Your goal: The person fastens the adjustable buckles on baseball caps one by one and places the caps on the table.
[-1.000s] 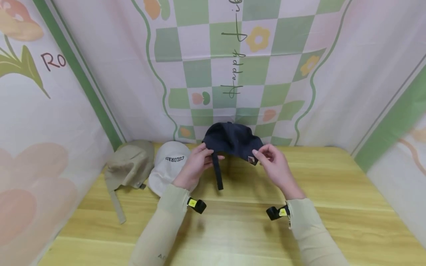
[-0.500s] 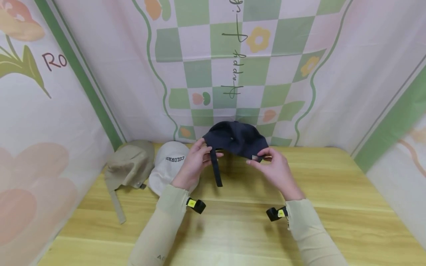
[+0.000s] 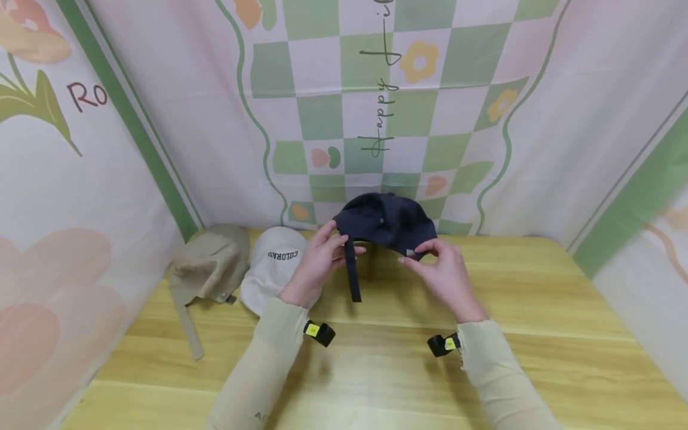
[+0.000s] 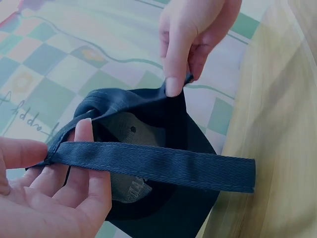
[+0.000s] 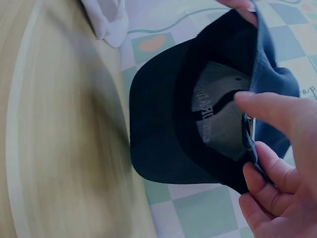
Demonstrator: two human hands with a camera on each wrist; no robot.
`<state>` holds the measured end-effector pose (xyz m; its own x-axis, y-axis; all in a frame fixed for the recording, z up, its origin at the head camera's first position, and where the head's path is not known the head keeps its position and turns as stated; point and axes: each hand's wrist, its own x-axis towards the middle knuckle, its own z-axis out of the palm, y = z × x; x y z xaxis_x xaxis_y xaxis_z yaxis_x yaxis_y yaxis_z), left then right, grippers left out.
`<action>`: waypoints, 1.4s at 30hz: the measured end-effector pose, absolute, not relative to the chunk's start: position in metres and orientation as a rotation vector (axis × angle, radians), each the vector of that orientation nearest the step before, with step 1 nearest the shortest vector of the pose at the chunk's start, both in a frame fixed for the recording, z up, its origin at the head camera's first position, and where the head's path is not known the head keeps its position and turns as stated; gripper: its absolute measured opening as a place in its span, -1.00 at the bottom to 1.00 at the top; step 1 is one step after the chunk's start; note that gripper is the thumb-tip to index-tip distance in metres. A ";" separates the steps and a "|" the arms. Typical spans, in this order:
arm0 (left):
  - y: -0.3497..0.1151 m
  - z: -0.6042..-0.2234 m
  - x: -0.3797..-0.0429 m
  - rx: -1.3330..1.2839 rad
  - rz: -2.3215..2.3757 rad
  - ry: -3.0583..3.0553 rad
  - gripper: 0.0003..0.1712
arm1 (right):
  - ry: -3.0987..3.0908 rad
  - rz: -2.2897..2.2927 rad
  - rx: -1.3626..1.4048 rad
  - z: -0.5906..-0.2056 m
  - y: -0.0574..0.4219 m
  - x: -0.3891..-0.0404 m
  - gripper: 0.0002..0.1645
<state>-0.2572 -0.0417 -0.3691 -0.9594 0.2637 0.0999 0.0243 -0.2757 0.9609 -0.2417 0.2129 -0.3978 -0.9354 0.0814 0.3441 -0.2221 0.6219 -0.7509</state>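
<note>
In the head view, a navy baseball cap (image 3: 384, 218) is held up over the back of the table, its back opening toward me. My left hand (image 3: 317, 260) pinches the left edge of the opening where the loose strap (image 4: 158, 166) starts; the strap hangs down past the fingers. At the other edge, my right hand (image 3: 445, 269) grips the cap beside a small shiny buckle (image 5: 252, 128), thumb on the near side. The right wrist view looks into the cap, with its brim (image 5: 156, 119) facing the table and embroidery backing showing inside.
Left of the hands, a white cap (image 3: 274, 266) with dark lettering lies on the wooden table (image 3: 371, 370). Beside it is a khaki cap (image 3: 212, 260) with its strap (image 3: 192, 334) trailing forward. A patterned curtain (image 3: 317, 113) stands right behind the table.
The navy cap has shifted slightly right and up. My right thumb has moved from the cap's edge to lower by the buckle. My left hand keeps its pinch.
</note>
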 end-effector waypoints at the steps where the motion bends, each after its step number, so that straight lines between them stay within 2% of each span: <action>1: -0.041 -0.369 -0.257 0.370 2.364 1.792 -0.29 | -2.497 1.212 0.109 -0.399 0.212 -0.242 -0.50; 8: -0.036 -0.366 -0.251 0.442 2.347 1.803 -0.26 | -2.425 1.156 0.089 -0.405 0.207 -0.245 -0.61; 13: -0.033 -0.364 -0.248 0.483 2.358 1.773 -0.31 | -2.418 1.195 0.032 -0.405 0.206 -0.247 -0.62; 19: -0.032 -0.364 -0.246 0.469 2.327 1.772 -0.23 | -2.414 1.293 -0.020 -0.405 0.206 -0.248 -0.64; 27: -0.033 -0.366 -0.246 0.483 2.309 1.783 -0.28 | -2.413 1.335 0.086 -0.407 0.207 -0.250 -0.76; 34: -0.034 -0.367 -0.247 0.533 2.324 1.773 -0.34 | -2.396 1.324 0.137 -0.404 0.204 -0.248 -0.69; 42: -0.036 -0.369 -0.247 0.584 2.378 1.729 -0.06 | -2.235 1.214 0.083 -0.400 0.199 -0.246 -0.84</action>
<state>-0.2468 -0.0362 -0.3691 -0.9142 0.3372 0.2245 0.1095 -0.3279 0.9383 -0.2463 0.1991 -0.4001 -0.8251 0.2160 0.5221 -0.3205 0.5821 -0.7473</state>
